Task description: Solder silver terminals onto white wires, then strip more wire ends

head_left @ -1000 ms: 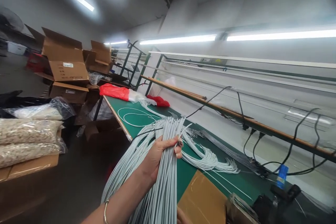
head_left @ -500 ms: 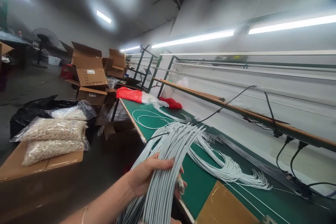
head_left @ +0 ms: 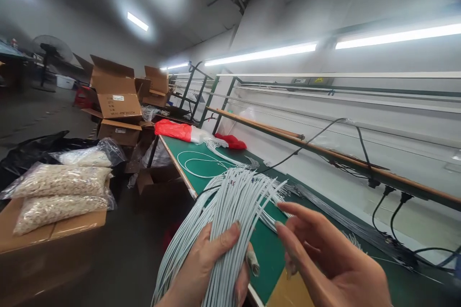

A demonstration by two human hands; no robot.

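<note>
A thick bundle of pale grey cables (head_left: 230, 220) rises through my left hand (head_left: 205, 261), its loose ends fanned out at the top. My left thumb presses across the front while the fingers wrap behind; one fingertip carries a whitish wrapping. To the right of the bundle, my right hand (head_left: 324, 254) is raised with thumb and index finger apart and nothing between them, close to the cable ends. More cables (head_left: 187, 230) hang over the table's edge on the left. Others lie coiled on the green table (head_left: 266, 259), partly hidden behind my right hand.
Bags of small pale parts (head_left: 65, 180) rest on a cardboard box (head_left: 72, 225) at left. Open cartons (head_left: 117, 96) stand beyond. Red and white plastic bags (head_left: 176, 129) lie at the table's far end. A shelf rail (head_left: 324, 153) with black power leads runs along the right.
My right hand has come up from below the bundle to its right side, fingers apart. My left hand still grips the cables. The view has shifted slightly right.
</note>
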